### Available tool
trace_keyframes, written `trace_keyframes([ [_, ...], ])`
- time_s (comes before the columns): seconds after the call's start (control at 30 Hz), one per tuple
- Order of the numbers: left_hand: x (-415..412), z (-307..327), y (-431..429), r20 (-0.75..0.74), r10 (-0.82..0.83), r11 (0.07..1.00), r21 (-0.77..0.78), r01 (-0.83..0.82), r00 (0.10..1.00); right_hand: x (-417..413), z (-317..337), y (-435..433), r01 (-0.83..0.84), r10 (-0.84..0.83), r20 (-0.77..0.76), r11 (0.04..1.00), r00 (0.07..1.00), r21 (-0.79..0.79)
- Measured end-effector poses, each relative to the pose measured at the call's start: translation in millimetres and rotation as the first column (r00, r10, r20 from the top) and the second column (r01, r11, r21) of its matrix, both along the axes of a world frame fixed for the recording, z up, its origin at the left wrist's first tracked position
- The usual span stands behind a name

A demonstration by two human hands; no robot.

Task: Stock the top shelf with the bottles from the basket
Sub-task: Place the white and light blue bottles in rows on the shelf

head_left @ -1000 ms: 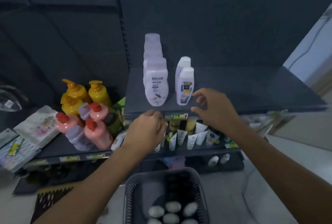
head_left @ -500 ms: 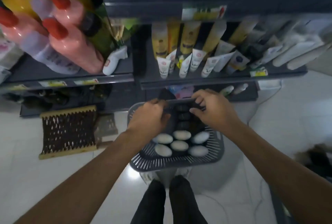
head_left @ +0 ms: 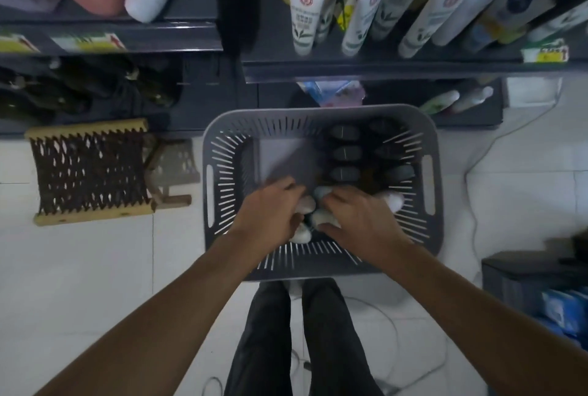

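Sitting on the tiled floor (head_left: pixel 79 268), the grey slotted basket (head_left: pixel 318 111) takes both arms at its near side. The left hand (head_left: pixel 267 217) and right hand (head_left: pixel 359 220) each have their fingers curled round one of the white bottles (head_left: pixel 393 200) bunched there, though blur hides how firm the hold is, and dark bottles (head_left: pixel 345 152) stand in rows farther back. These look like light, rigid, smooth plastic, probably slippery, so gripping round the body below the cap should serve better than pinching the cap.

Dim, cool light; white tiled floor (head_left: pixel 79 268) brightest, shadow under dark grey metal shelf (head_left: pixel 381 69). Motion blur inside grey slotted plastic basket (head_left: pixel 318 111). Fisheye bending at edges.
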State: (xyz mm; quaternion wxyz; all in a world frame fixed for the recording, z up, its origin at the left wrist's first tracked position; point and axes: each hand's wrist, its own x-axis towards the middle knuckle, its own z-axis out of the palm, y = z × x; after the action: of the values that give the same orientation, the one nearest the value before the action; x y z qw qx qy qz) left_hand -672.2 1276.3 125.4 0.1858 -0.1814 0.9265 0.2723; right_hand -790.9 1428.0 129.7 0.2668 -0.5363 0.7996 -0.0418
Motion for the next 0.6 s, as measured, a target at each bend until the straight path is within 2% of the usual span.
trace_keyframes([
  [0.13,-3,-8,1,-0.013,-0.039,0.999,-0.022,0.039,0.999,9,-1,4,-0.131,0.14,-0.16,0.989,0.977,0.069],
  [0.27,-7,-8,2,-0.003,-0.079,0.995,-0.06,0.079,0.997,20,-4,4,-0.113,0.154,-0.238,0.978,0.959,0.176],
  [0.5,-1,2,-3,0.061,-0.125,0.985,-0.116,0.131,0.99,26,-1,-4,-0.072,0.117,-0.197,0.972,0.973,0.222],
  [0.6,-2,19,-12,0.05,-0.125,0.982,-0.137,0.131,0.991,23,22,-11,-0.076,0.136,-0.184,0.952,0.974,0.298],
])
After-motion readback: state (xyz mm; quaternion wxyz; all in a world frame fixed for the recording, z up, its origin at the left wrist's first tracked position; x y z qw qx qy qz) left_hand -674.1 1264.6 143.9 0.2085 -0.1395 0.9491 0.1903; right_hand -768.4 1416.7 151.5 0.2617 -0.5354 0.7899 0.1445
